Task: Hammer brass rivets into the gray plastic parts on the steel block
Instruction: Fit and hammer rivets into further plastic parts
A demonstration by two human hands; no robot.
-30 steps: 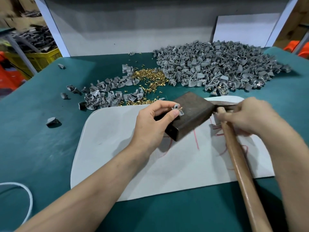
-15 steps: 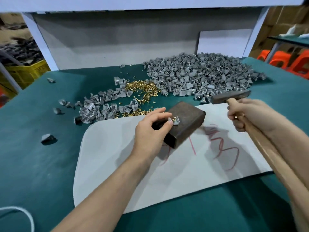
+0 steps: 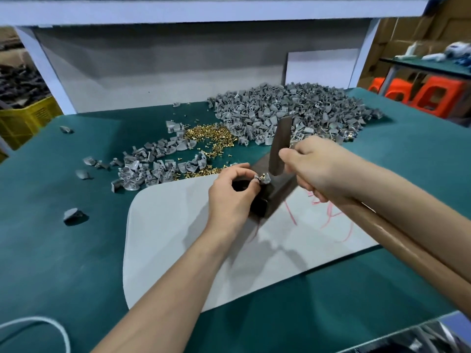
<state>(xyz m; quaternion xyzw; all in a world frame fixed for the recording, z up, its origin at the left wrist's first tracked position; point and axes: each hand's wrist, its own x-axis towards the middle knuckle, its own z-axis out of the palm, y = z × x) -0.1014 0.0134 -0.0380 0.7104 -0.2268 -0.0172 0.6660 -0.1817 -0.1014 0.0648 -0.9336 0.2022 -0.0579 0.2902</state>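
A dark steel block (image 3: 279,189) sits on a white mat (image 3: 178,245). My left hand (image 3: 233,194) pinches a small gray plastic part (image 3: 263,179) with a brass rivet standing in it, on the block's top near edge. My right hand (image 3: 316,166) grips the wooden handle of a hammer (image 3: 280,146), whose steel head hangs just above and to the right of the part. Much of the block is hidden behind both hands.
A big heap of gray plastic parts (image 3: 293,115) lies at the back right, a smaller heap (image 3: 153,164) at the left, and a pile of brass rivets (image 3: 211,138) between them. Stray parts dot the green table (image 3: 51,250). A white cable (image 3: 51,324) curls at the front left.
The hammer head swung in from the right and now hangs over the part on the block. My left hand kept holding the part in place.
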